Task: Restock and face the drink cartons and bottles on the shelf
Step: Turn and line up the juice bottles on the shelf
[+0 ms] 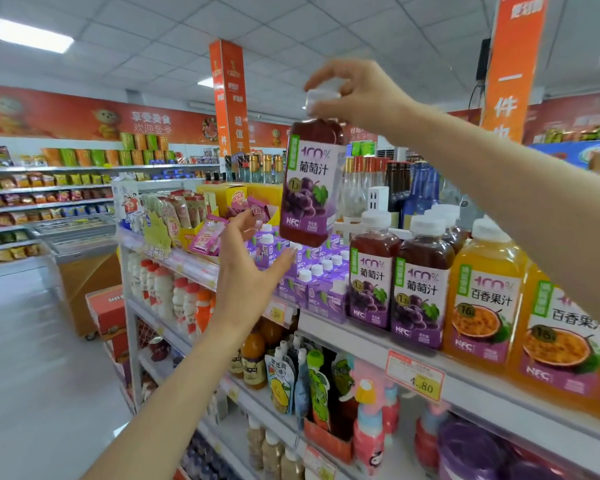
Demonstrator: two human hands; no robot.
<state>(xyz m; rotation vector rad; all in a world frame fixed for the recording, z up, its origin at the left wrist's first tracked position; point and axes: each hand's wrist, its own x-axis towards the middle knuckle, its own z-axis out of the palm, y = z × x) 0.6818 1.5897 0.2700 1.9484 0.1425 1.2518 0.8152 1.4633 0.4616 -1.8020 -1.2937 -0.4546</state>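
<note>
Between my left hand (253,271) and my right hand (354,95) the air is open except for the grape juice bottle (309,188) hanging from the right one, and left of my left hand the aisle lies free. Under that bottle the purple cartons (326,292) crowd the shelf (361,341), caps up. Below my right forearm, standing grape bottles (374,282) and orange juice bottles (482,303) form a wall, with tall glass bottles (399,188) behind.
</note>
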